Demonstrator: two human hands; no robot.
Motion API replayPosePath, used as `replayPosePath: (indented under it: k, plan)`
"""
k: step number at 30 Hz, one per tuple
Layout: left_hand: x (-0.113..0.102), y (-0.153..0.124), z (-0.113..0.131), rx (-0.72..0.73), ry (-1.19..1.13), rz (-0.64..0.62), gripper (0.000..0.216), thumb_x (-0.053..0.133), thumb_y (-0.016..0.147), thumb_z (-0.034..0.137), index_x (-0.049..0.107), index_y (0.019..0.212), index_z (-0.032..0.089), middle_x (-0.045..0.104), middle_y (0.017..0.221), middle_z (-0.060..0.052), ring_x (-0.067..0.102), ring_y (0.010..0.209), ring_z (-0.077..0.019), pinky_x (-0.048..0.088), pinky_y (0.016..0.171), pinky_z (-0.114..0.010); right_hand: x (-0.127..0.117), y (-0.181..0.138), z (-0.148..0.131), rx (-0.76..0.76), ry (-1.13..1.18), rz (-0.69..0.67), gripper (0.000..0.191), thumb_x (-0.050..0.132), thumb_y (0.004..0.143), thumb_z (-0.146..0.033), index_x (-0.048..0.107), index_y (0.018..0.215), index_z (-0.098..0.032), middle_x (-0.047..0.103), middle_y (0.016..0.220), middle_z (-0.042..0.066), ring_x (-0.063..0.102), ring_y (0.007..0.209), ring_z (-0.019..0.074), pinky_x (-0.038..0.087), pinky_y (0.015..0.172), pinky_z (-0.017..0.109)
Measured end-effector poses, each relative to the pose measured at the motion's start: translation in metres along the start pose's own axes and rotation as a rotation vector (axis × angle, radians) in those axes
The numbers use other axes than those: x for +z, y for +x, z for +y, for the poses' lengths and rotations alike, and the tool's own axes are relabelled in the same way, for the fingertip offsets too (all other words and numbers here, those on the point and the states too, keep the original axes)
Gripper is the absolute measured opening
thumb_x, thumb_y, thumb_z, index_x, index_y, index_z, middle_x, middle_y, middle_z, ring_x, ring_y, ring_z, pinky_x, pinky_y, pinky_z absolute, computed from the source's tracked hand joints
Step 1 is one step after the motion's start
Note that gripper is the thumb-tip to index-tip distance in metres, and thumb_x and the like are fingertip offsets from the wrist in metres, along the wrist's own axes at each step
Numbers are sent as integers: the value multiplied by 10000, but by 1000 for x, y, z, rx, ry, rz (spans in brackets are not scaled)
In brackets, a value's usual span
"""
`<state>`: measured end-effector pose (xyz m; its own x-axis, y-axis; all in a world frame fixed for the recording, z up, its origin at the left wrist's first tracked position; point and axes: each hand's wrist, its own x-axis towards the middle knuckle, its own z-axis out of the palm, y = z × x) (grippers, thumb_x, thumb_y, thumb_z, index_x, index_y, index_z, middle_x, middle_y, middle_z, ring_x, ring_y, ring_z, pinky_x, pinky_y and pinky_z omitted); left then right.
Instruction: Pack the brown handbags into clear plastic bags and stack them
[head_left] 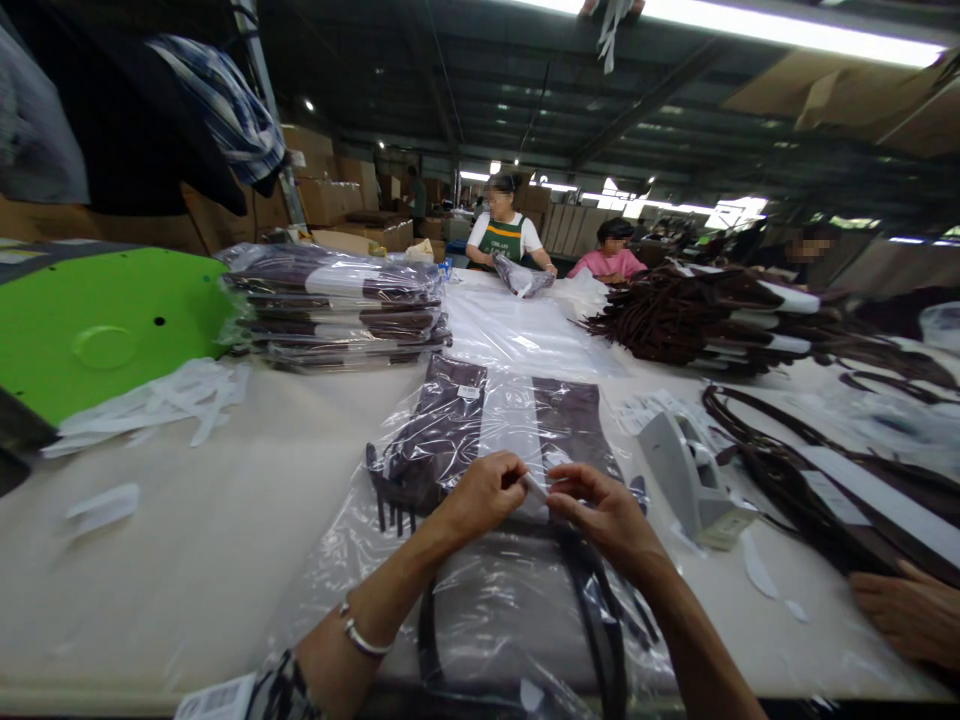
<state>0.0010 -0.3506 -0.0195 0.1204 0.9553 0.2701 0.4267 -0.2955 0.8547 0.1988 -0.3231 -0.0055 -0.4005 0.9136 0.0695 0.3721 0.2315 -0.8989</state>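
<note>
A dark brown bag (450,410) with fringe lies inside a clear plastic bag (330,570) on the table before me. A white paper band (510,415) runs down its middle, and a small label (470,392) shows at its upper left. Over the band, my left hand (487,490) pinches a small white strip (537,488). On the strip's other end are the thumb and fingertips of my right hand (604,515). Dark straps (592,600) show through the plastic nearer to me. What the strip is, I cannot make out.
Wrapped bags (337,310) are stacked at back left, beside a green machine (112,320) and white strips (165,400). Clear plastic sheets (517,325) lie ahead. Rightward are a grey dispenser (686,480), brown bags (697,320) and another person's hand (911,610). Co-workers (506,235) sit across.
</note>
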Motion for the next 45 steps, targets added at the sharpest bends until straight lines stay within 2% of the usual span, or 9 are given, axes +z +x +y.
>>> replayPosePath:
  k: [3,6,9,16,25,30,36,40,45]
  plan:
    - [2,-1,2,-28,-19,-5,79,568,786,157,645,768,162,598,723,21,520,683,-122,350,631,-234,5,-3,0,-102,-159,33,283,724,738,-375,687,974,-224,731,886,31,672,844,213,489,786,317]
    - [2,-3,4,-49,-43,-4,119,631,814,269,646,761,163,598,716,23,514,679,-123,343,619,-236,9,-4,-1,-193,-254,84,171,660,811,-377,684,892,-229,705,829,10,645,783,189,466,731,293]
    - [2,-3,7,-45,-44,-2,193,634,841,332,635,739,168,594,705,24,519,684,-127,343,626,-240,11,-5,-1,-202,-262,96,185,612,859,-397,684,846,-227,687,770,-4,625,723,169,446,695,275]
    - [1,-3,11,36,59,6,60,577,810,139,582,764,177,593,776,10,535,755,-142,369,695,-255,6,-3,-6,-111,-202,82,247,586,868,-422,676,781,-209,683,701,-2,611,671,165,440,644,267]
    - [-5,-4,12,70,70,-32,145,519,789,67,593,820,188,618,827,1,572,800,-150,416,725,-250,5,-2,-6,-88,-144,48,243,591,864,-424,687,801,-210,711,739,15,645,705,185,479,654,278]
    - [-4,-2,8,59,96,-22,179,518,757,47,615,836,176,631,841,-9,583,813,-154,417,727,-254,5,-1,-8,-69,-109,59,204,624,826,-395,692,868,-207,726,837,28,667,809,203,494,768,306]
    - [-1,-1,4,79,111,-44,237,504,750,52,630,908,177,643,885,-17,589,843,-160,436,777,-263,8,1,-6,-53,-51,114,180,651,794,-386,711,805,-217,745,948,54,663,958,256,460,924,395]
    - [-5,1,-9,17,140,-9,329,491,780,73,617,1060,191,623,831,6,569,751,-146,437,730,-257,0,1,-3,-12,122,253,204,679,787,-415,697,780,-212,721,1115,85,644,1062,291,445,978,452]
    - [-7,13,-16,-30,235,18,221,511,740,49,643,873,166,619,819,-16,543,777,-163,421,739,-275,13,-11,-27,-289,-2,376,153,674,832,-385,708,842,-236,705,1115,81,637,1058,272,464,977,459]
